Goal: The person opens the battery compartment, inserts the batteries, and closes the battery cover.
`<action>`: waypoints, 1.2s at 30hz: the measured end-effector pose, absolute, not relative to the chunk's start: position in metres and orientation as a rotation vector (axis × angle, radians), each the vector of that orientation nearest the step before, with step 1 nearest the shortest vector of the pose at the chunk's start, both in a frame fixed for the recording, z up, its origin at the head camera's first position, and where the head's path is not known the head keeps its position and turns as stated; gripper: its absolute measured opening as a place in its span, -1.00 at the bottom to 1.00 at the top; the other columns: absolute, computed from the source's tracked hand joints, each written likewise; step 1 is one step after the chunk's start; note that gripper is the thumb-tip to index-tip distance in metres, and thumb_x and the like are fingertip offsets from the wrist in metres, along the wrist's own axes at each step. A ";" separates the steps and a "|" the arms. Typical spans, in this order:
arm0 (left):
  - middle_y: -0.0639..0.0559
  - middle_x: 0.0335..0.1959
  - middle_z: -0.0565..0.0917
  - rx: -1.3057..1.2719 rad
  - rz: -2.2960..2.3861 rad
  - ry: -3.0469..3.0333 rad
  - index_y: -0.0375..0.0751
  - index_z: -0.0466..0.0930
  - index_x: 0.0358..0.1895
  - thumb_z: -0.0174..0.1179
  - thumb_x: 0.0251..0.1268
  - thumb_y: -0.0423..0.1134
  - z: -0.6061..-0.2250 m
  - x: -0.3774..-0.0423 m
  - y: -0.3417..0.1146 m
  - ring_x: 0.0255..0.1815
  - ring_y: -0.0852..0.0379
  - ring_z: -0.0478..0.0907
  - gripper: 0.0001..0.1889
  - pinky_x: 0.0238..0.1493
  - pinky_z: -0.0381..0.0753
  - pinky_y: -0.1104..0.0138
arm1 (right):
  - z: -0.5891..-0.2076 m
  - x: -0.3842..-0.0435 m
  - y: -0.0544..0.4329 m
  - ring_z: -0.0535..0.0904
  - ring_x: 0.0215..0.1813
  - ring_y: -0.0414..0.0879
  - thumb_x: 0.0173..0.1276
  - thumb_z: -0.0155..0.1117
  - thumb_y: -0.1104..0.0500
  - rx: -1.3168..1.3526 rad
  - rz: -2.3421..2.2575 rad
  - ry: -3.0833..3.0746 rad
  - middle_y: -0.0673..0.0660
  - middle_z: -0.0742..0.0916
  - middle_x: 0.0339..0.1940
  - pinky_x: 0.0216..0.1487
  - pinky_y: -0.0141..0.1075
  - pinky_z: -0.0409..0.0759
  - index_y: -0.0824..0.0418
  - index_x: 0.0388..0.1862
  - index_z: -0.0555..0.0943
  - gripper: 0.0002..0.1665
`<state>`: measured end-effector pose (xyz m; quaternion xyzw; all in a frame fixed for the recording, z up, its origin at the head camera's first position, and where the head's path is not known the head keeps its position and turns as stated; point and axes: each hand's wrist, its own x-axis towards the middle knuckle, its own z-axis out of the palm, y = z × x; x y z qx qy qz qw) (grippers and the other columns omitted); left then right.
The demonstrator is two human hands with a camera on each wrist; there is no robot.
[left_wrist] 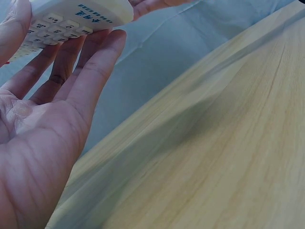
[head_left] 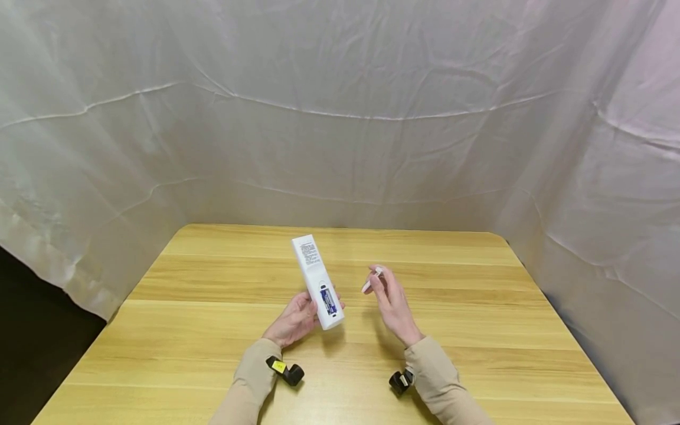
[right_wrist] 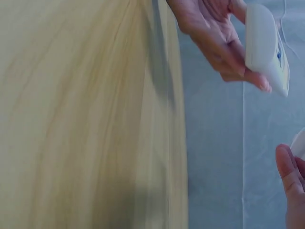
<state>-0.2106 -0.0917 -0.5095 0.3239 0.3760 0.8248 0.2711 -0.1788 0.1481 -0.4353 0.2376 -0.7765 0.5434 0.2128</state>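
A white remote control (head_left: 314, 274) is tilted back-side up above the table, its battery compartment uncovered with dark blue batteries (head_left: 328, 301) inside. My left hand (head_left: 295, 320) grips its lower end, thumb on one edge and fingers beneath. In the left wrist view the keypad side of the remote (left_wrist: 62, 26) faces down onto the fingertips. To the right, my right hand (head_left: 392, 304) pinches a small white cover (head_left: 372, 278) between thumb and fingers, apart from the remote. Only part of that cover (right_wrist: 299, 144) shows at the edge of the right wrist view.
Both hands are over a light wood-grain table (head_left: 212, 330). Pale grey fabric (head_left: 340, 147) hangs behind it and along its sides. Black wrist cameras (head_left: 291, 374) sit on both beige sleeves. A dark gap (head_left: 42, 336) lies beyond the table's left edge.
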 end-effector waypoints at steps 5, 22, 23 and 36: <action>0.01 0.30 0.59 0.887 2.215 1.033 -0.12 0.26 0.44 -0.15 0.64 -0.31 -0.510 -0.212 -0.092 0.35 0.07 0.56 -0.60 0.42 0.53 0.19 | -0.450 -0.187 0.144 0.71 -0.30 -0.01 0.46 0.05 0.52 0.735 1.513 -2.038 0.37 0.70 -0.30 -0.19 -0.25 0.80 0.55 0.20 0.48 -0.65; 0.01 0.34 0.57 0.918 2.220 1.055 -0.07 0.34 0.41 -0.12 0.63 -0.30 -0.515 -0.214 -0.091 0.36 0.12 0.52 -0.61 0.38 0.56 0.20 | -0.455 -0.171 0.120 0.74 -0.32 0.06 0.33 0.28 0.45 0.680 1.502 -2.067 0.34 0.68 -0.25 -0.17 -0.33 0.80 0.59 0.27 0.45 -0.46; 0.02 0.34 0.57 0.920 2.219 1.062 -0.07 0.35 0.41 -0.11 0.63 -0.29 -0.515 -0.213 -0.091 0.36 0.13 0.52 -0.62 0.38 0.56 0.21 | -0.456 -0.170 0.119 0.74 -0.32 0.06 0.32 0.30 0.45 0.683 1.483 -2.068 0.33 0.69 -0.26 -0.18 -0.32 0.80 0.58 0.27 0.47 -0.46; 0.18 0.34 0.55 0.895 2.219 1.104 0.03 0.42 0.35 -0.06 0.62 -0.25 -0.514 -0.213 -0.092 0.30 0.20 0.55 -0.65 0.33 0.59 0.24 | -0.452 -0.161 0.108 0.79 -0.36 0.04 0.21 0.45 0.37 0.695 1.320 -2.045 0.33 0.79 -0.23 -0.25 -0.40 0.79 0.41 0.07 0.60 -0.56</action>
